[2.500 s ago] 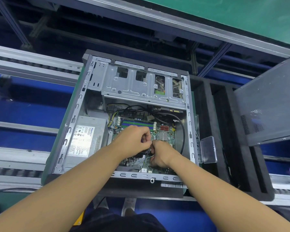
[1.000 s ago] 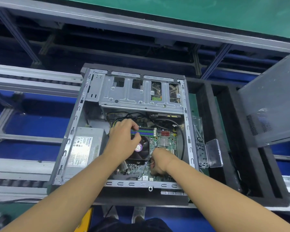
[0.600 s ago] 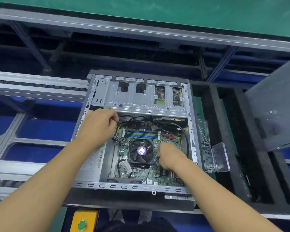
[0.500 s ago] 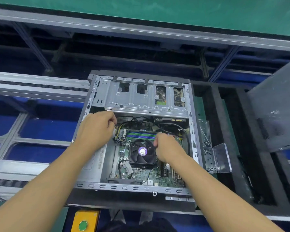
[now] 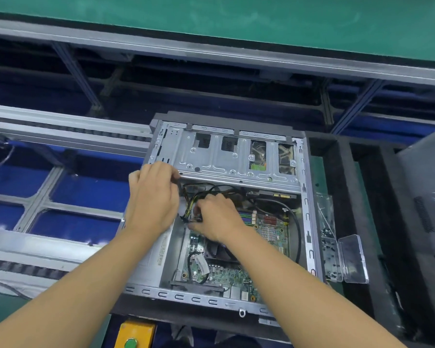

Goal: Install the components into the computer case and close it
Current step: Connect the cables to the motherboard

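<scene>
The open computer case (image 5: 309, 222) lies on its side with the green motherboard (image 5: 269, 232) exposed. A silver drive cage (image 5: 226, 156) spans its far end. My left hand (image 5: 152, 197) is curled at the case's upper left corner, under the cage edge, gripping the black and yellow power cables (image 5: 189, 197). My right hand (image 5: 216, 219) pinches the cable connector (image 5: 195, 217) at the motherboard's upper left edge, next to the memory slots. The CPU fan (image 5: 219, 252) is partly hidden under my right wrist. The power supply (image 5: 161, 249) lies beneath my left forearm.
A clear plastic screw box (image 5: 349, 257) with an open lid sits in the black foam tray (image 5: 357, 197) right of the case. The grey side panel (image 5: 427, 197) leans at the far right. A yellow box with a green button (image 5: 133, 335) sits at the near edge.
My right hand moved from the lower board, past the fan, up to the cable connector. My left hand stayed at the upper left corner on the cables. The view shifted slightly.
</scene>
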